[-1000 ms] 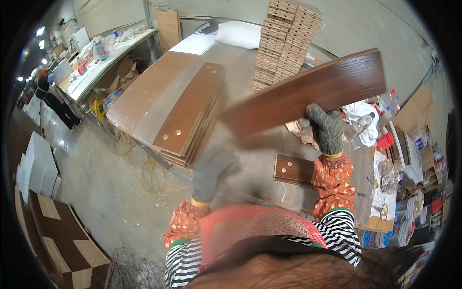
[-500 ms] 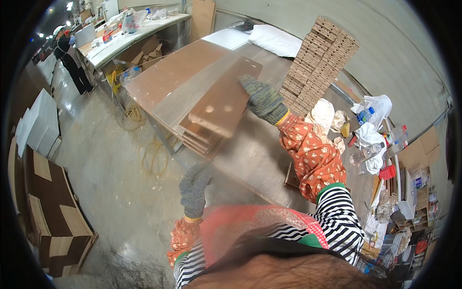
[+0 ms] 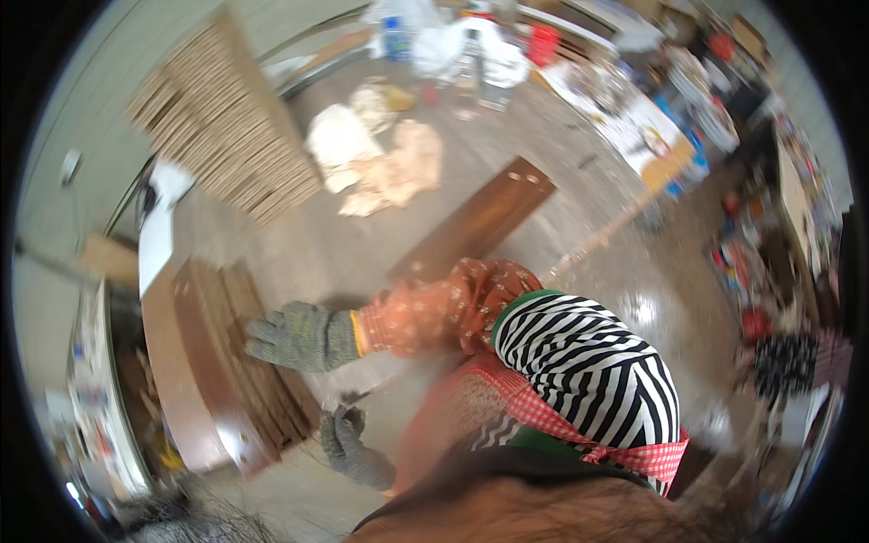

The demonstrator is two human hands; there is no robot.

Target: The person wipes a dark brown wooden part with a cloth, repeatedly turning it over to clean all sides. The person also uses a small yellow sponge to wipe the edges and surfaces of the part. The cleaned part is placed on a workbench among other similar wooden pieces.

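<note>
Here your right hand [image 3: 303, 337], gloved, lies flat with fingers spread and released on the stack of brown boards [image 3: 240, 362] at the left, pressing down as if to keep the pile square. Your left hand [image 3: 351, 445] hangs loosely curled near the stack's near corner, holding nothing. Another board [image 3: 480, 217] lies on the floor [image 3: 579, 181], well apart.
</note>
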